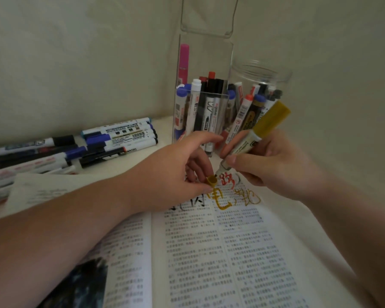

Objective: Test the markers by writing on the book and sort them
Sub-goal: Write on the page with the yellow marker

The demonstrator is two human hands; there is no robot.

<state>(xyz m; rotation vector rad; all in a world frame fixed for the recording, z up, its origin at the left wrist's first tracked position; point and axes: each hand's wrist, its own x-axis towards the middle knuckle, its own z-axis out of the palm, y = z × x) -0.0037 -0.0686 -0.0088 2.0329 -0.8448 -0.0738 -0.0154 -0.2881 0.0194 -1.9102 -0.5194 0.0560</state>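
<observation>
Step in hand: recapping, by my reading. Yellow characters (222, 200) stand on the book (200, 252), so I judge that this marker (252, 141) has passed its test.

State. My right hand (273, 161) is curled round the marker's barrel. The nib (218, 172) points down and left, above the top of the right page. My left hand (182, 165) pinches the yellow cap (211, 180) between thumb and fingertips, with its mouth turned up toward the nib. Nib and cap are just beside each other; I cannot tell whether they touch.

Procedure.
1. Keep the cap hand steady and move only the marker.
2. Line the barrel up with the cap's axis before pushing. Otherwise the nib rubs the rim and may ink my fingers.
3. Push until the cap seats firmly.
4. Keep the nib off the print.

Next comes sorting. A box (206, 52) and a jar (260, 72) behind the book both hold markers, and loose markers (111, 141) lie to the left. I cannot tell which place takes working ones.
</observation>
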